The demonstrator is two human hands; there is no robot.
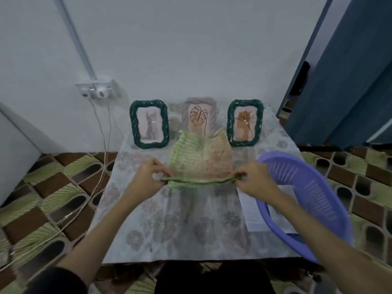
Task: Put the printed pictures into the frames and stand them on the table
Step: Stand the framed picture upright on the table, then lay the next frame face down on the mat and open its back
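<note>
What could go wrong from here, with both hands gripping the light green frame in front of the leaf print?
1. The light green woven frame, pinched at its near corners by the left hand and right hand, looks motion-blurred; swinging it upright could knock the leaf print standing just behind it.
2. The two dark green frames stand close on either side and might get toppled.

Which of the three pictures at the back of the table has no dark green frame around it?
The middle picture, with the leaf drawing. The cat picture to its left and the plant picture to its right each stand in a dark green woven frame.
</note>
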